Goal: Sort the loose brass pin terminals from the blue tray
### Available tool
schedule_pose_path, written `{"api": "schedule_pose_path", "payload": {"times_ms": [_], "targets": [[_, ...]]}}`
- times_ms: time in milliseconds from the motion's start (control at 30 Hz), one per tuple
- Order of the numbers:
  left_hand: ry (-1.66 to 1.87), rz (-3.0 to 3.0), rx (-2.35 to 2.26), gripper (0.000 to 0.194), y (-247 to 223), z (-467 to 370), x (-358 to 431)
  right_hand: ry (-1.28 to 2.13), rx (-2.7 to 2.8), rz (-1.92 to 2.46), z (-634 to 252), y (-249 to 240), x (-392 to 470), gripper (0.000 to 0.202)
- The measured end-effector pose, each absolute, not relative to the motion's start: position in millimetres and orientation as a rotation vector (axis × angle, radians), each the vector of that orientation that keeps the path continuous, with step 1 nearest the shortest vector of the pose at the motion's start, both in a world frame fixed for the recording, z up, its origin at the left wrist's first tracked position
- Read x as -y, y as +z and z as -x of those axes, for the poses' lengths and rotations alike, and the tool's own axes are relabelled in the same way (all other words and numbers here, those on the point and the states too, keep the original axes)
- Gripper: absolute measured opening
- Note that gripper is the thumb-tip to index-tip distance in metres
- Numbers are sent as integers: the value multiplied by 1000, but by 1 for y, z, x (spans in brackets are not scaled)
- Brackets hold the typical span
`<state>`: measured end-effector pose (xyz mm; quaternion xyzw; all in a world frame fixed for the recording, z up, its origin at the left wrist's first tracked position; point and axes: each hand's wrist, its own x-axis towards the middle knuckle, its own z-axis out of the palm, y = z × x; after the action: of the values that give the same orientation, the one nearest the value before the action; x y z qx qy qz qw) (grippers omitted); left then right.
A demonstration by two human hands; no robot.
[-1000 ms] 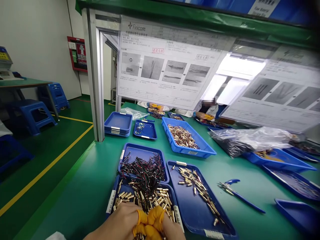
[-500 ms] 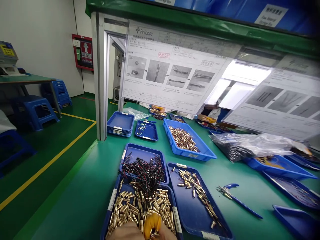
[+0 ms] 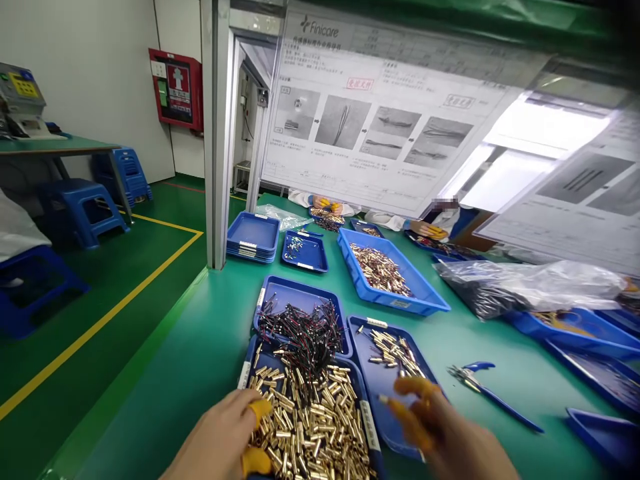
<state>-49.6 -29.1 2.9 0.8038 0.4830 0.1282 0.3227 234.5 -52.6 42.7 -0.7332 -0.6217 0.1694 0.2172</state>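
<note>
My left hand (image 3: 225,430), with yellow covers on its fingertips, rests at the left edge of the near tray (image 3: 371,427) full of brass tubes (image 3: 320,427). Its thumb and finger are apart, touching the tubes. Over the right-hand tray (image 3: 385,420) is my right hand (image 3: 440,427), blurred, also in yellow finger covers. A small pale tip (image 3: 383,399) shows at its fingertips; what it belongs to is too blurred to tell. Dark wires (image 3: 305,333) with red strands fill the tray behind and spill onto the tubes. Brass pieces (image 3: 395,350) lie at the far end of the right-hand tray.
Blue-handled pliers (image 3: 493,393) lie to the right. Farther back are a large blue bin (image 3: 425,297) of brass parts, stacked trays (image 3: 253,237) and a plastic bag (image 3: 540,283). Other people's hands (image 3: 327,205) work across the table. Instruction sheets (image 3: 380,160) hang above.
The view has shifted, bringing more of the near tray into sight. My hands, close together at the bottom before, have separated; the right is now over the right-hand tray, the left at the near tray's left side.
</note>
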Motion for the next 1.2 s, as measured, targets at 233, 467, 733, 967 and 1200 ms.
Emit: {"api": "schedule_pose_path", "payload": {"times_ms": [233, 467, 733, 967, 1200], "targets": [[147, -2360, -1515, 26, -16, 2, 29, 408, 2153, 2004, -173, 12, 15, 12], [155, -2405, -1405, 42, 0, 4, -11, 410, 2056, 1975, -165, 5, 2, 19], [321, -2349, -1224, 41, 8, 26, -13, 725, 1817, 1693, -202, 13, 29, 11], [513, -2087, -1107, 19, 7, -1, -4, 1088, 1422, 1465, -173, 7, 38, 12], [635, -1904, -1006, 16, -2, -18, -1, 1153, 1291, 1493, -167, -21, 43, 18]]}}
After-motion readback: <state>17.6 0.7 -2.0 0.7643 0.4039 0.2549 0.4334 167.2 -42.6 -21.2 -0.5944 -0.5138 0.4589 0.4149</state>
